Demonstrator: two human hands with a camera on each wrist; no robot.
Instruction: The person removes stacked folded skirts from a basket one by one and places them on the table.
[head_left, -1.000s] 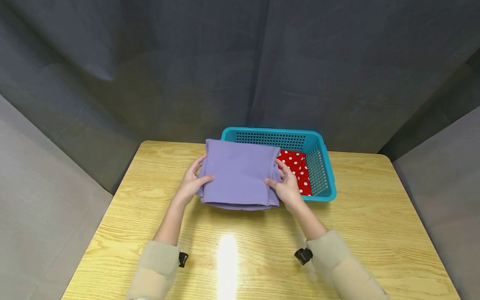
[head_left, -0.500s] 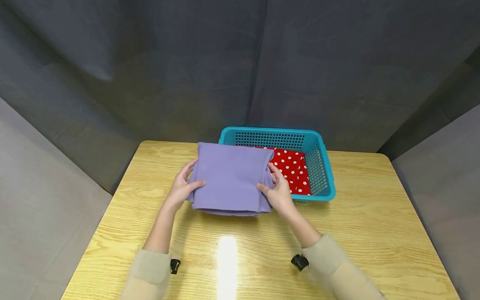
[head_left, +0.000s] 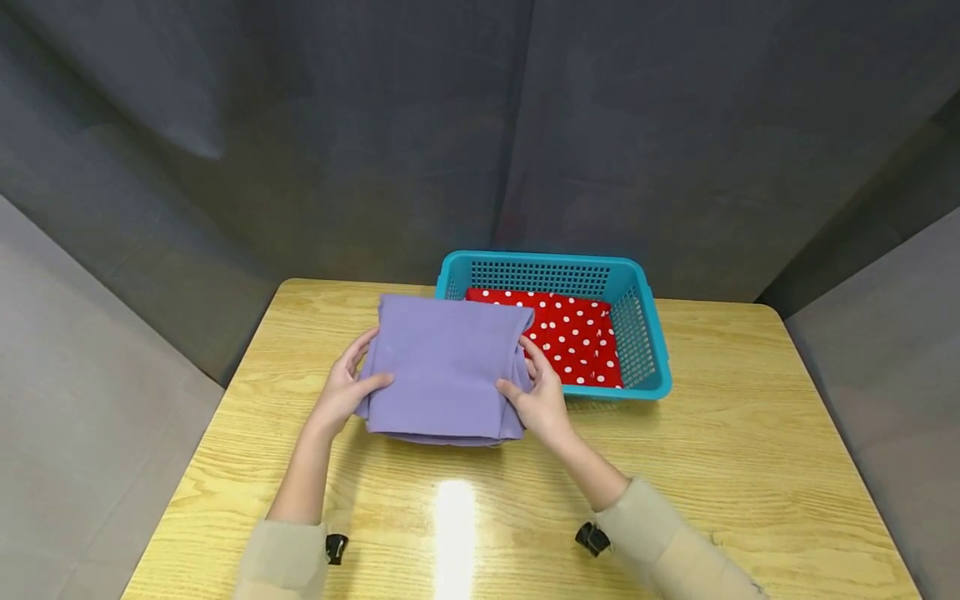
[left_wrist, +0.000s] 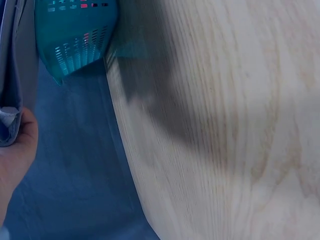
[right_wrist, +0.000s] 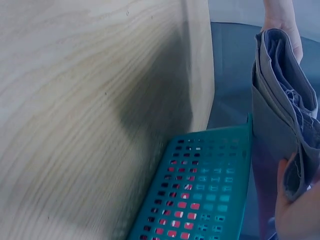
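Note:
A folded purple cloth (head_left: 450, 362) is held up level between both hands, with several layers showing at its edge in the right wrist view. My left hand (head_left: 343, 392) grips its left side, thumb on top and fingers beneath. On the opposite side my right hand (head_left: 543, 400) pinches the cloth the same way. The cloth overlaps the front left part of a blue plastic basket (head_left: 637, 275) in the head view. Inside the basket lies a red cloth with white dots (head_left: 573, 337), its left front part hidden behind the purple cloth.
The basket stands at the back of a light wooden table (head_left: 750, 433). A dark grey curtain (head_left: 375, 150) hangs behind the table's far edge, and lighter panels (head_left: 82, 433) flank it.
Both hands have moved the purple cloth left and toward the person, off much of the basket. More of the red dotted cloth now shows.

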